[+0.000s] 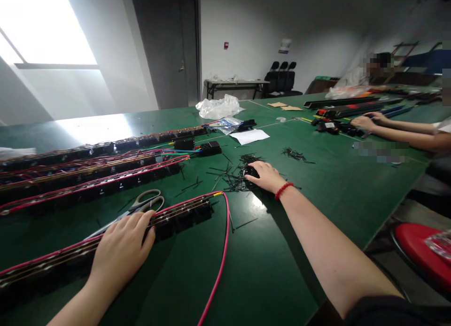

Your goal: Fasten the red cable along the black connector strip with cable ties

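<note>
My left hand (pixel 123 246) is closed over a long black strip (pixel 186 213) with red and brown wires along its top. A thick red cable (pixel 225 241) curves off the strip's right end toward the near edge. Behind the strip lie scissors (pixel 150 201) with grey handles, their blades partly hidden by the strip and hand. My right hand (pixel 266 175), a red bead bracelet at its wrist, reaches into a pile of black cable ties (pixel 236 180). Its thumb and forefinger are apart, touching the ties; the other fingertips are partly hidden.
More wired strips (pixel 105 168) lie at the left of the green table (pixel 268 283). Beyond the pile are a white paper (pixel 250 136), a plastic bag (pixel 220 106) and a smaller tie cluster (pixel 296 153). A co-worker's hands (pixel 366 123) handle black parts at right, near a red stool (pixel 419 251).
</note>
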`<action>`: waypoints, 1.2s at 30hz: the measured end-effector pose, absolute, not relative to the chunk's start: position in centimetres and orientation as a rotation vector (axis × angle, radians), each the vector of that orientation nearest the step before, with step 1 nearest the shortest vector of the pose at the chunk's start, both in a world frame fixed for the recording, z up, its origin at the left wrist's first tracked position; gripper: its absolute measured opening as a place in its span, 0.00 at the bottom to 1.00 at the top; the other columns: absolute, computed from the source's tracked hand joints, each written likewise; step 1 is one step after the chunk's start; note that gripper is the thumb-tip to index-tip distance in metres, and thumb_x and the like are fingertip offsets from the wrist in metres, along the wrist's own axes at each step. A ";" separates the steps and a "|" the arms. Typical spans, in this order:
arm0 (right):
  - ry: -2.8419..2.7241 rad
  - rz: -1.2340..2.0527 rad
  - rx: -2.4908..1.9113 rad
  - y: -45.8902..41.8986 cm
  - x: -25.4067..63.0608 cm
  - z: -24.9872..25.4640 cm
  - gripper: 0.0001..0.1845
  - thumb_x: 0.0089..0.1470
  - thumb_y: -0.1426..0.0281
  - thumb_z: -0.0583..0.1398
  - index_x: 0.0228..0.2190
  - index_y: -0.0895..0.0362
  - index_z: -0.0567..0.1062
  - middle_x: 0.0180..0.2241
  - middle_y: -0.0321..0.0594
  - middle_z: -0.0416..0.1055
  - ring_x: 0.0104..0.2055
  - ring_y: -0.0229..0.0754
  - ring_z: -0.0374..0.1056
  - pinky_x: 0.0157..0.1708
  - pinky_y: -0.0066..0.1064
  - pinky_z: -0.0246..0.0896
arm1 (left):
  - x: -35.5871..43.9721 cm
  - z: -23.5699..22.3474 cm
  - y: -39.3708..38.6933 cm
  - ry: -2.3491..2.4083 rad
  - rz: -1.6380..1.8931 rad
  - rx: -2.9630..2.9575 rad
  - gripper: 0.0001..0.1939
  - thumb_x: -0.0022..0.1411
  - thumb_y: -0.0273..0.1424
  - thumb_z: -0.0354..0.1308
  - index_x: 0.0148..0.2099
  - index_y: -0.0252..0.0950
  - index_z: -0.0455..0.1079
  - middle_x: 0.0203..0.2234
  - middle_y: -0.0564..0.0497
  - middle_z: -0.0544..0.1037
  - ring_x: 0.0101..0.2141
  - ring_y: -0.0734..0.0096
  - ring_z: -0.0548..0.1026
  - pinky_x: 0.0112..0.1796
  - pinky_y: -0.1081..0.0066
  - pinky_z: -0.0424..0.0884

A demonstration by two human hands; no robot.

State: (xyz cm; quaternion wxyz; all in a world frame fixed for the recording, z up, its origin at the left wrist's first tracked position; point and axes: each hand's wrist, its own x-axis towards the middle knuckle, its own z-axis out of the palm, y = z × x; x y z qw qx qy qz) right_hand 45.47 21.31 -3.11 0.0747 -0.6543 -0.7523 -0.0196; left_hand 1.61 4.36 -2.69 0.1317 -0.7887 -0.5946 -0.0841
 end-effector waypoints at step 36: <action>-2.114 -0.089 -1.584 21.0 46.8 -1.7 0.17 0.59 0.62 0.55 0.41 0.53 0.82 0.40 0.43 0.80 0.43 0.49 0.74 0.46 0.40 0.68 | 1.6 -2.3 4.3 -1.794 -0.234 -2.291 0.24 0.69 0.40 0.43 0.58 0.34 0.68 0.48 0.42 0.77 0.48 0.50 0.74 0.47 0.53 0.68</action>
